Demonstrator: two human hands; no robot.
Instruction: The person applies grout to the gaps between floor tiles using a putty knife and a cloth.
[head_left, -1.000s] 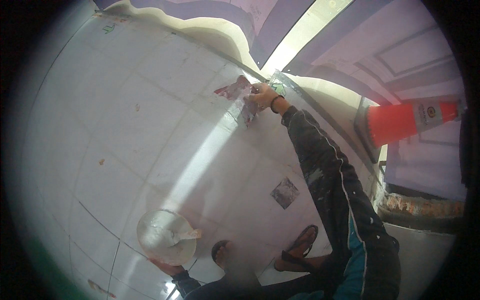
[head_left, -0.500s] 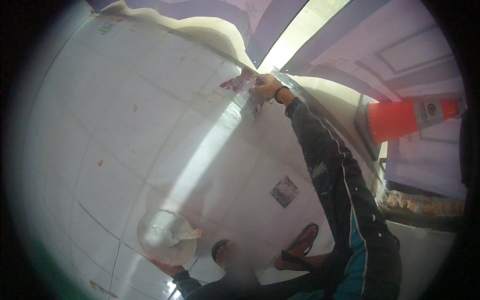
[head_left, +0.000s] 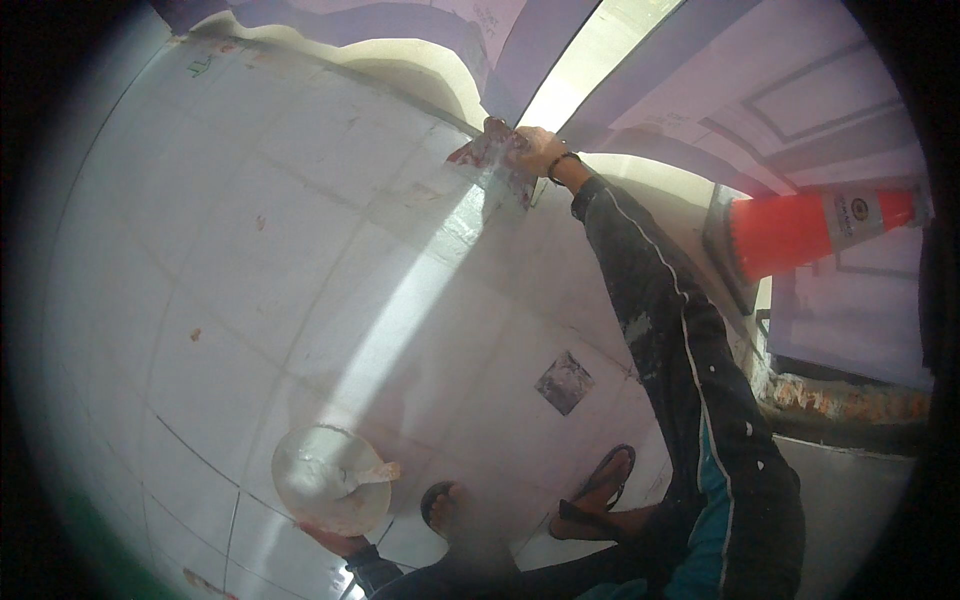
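My left hand [head_left: 335,540] grips the lower rim of a round, pale, translucent tub [head_left: 300,502]. White material lies inside the tub, and a whitish tool with a tan end [head_left: 378,473], its kind unclear, rests across it. Far ahead, my right hand [head_left: 540,152] is closed on a flat, wide sheet-like piece with reddish-brown smears [head_left: 495,150]. The piece lies against the white tiled floor [head_left: 250,300] close to the wall's foot. Whether it is a rag or a scraper I cannot make out. My fingers hide part of it.
A purple wall [head_left: 660,130] with a wavy cream lower band runs along the far side. An orange traffic cone [head_left: 780,235] stands at the right. A dark square patch [head_left: 565,383] marks the floor near my sandalled feet [head_left: 600,490]. A bright light strip crosses the tiles.
My right hand and the smeared piece have shifted slightly up toward the wall, and the piece's angle looks changed. My left hand and the tub have barely moved.
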